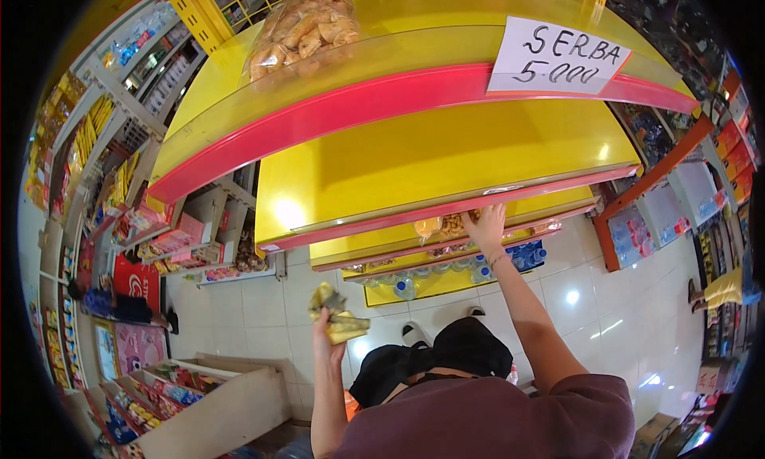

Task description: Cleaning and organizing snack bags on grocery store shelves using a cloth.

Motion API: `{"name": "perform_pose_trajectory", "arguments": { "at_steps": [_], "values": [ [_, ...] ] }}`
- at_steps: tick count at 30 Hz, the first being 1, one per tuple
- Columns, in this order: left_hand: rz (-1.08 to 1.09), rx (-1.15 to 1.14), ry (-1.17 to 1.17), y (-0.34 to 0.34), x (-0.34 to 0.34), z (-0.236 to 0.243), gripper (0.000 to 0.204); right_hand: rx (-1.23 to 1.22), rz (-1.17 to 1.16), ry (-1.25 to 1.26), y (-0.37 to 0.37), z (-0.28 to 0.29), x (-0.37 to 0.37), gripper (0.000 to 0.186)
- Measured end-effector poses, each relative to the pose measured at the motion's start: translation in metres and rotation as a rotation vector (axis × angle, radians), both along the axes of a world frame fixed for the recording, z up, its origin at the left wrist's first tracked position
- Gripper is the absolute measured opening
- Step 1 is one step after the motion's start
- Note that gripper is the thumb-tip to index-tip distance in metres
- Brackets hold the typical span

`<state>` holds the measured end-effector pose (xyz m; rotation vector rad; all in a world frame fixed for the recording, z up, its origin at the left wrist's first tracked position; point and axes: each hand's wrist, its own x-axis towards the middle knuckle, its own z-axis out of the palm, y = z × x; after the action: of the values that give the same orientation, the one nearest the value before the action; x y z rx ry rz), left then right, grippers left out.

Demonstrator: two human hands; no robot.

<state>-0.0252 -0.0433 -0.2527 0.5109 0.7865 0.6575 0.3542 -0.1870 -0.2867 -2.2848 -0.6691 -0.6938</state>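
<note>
My left hand (328, 346) is closed around a crumpled yellow and dark-grey cloth (341, 319), held out in front of the lower shelves. My right hand (487, 233) reaches to a lower yellow shelf, at the packs under the red-edged board. Clear bags of brown snacks (453, 225) lie right beside its fingers, and a bag with orange-yellow contents (428, 226) sits just left of them. The shelf edge hides my right fingertips, so their grip does not show.
A large bag of puffed snacks (307, 30) and a white paper sign (554, 56) are on the top shelf (414, 49). Water bottles (404, 287) stand on the lowest shelf. Side racks (207, 236), a low display bin (215, 411) and people at both edges surround the tiled floor.
</note>
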Motion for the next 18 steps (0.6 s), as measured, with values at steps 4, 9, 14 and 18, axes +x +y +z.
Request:
{"name": "perform_pose_trajectory", "arguments": {
  "at_steps": [4, 9, 14, 18],
  "values": [
    [-0.083, -0.012, -0.070, -0.042, 0.056, 0.004, 0.032, -0.020, 0.483, 0.771, 0.002, -0.022, 0.058, 0.051],
    [-0.119, -0.226, -0.240, -0.080, 0.126, 0.019, 0.039, 0.169, 0.599, 0.737, 0.009, -0.066, 0.089, 0.040],
    [-0.086, -0.213, -0.316, -0.111, 0.156, 0.024, 0.044, -0.083, 0.616, 0.675, 0.000, -0.042, 0.091, 0.037],
    [-0.057, -0.226, -0.327, -0.128, 0.169, 0.006, 0.045, 0.310, 0.701, 1.341, -0.025, -0.024, 0.096, 0.036]
  ]
}}
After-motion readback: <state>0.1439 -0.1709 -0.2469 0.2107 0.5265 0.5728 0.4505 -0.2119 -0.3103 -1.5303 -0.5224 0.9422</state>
